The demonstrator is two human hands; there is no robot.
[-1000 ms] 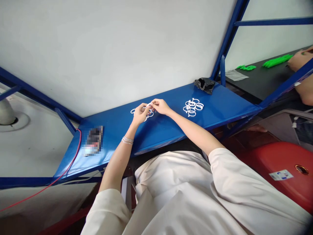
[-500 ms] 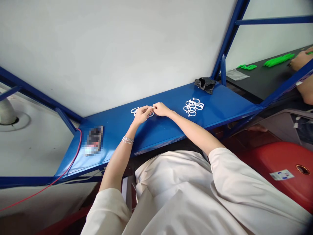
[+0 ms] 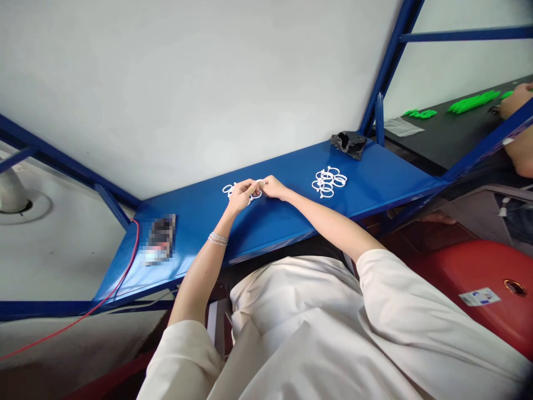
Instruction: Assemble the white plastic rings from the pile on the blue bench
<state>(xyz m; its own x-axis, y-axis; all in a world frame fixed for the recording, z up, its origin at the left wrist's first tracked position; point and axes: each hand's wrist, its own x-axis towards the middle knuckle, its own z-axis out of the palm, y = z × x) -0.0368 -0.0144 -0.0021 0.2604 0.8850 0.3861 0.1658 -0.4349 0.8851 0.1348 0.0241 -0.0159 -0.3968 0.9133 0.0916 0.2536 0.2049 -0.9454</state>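
Observation:
My left hand [image 3: 242,195] is closed in a pinch on a white plastic ring [image 3: 259,194], its curve showing just below the fingertips. From the right, my right hand [image 3: 272,187] meets it with bent fingers pressed together at the same ring's upper edge. Part of the ring is hidden by the fingers. More white rings [image 3: 227,189] lie on the blue table behind and left of my left hand, partly covered by it. A separate pile of several white rings [image 3: 328,182], each with a small knob, rests to the right of both hands.
The blue metal table [image 3: 287,214] backs onto a pale wall. A crumpled black bag [image 3: 348,144] sits at its far right corner, a blurred-out object [image 3: 160,239] and red cable [image 3: 135,244] at its left. Green parts [image 3: 473,102] and another person's arm [image 3: 520,125] are beyond the frame.
Both hands stay at the same spot, with small finger shifts around the white ring; my right hand has moved very slightly. The other person's hand at far right has also shifted.

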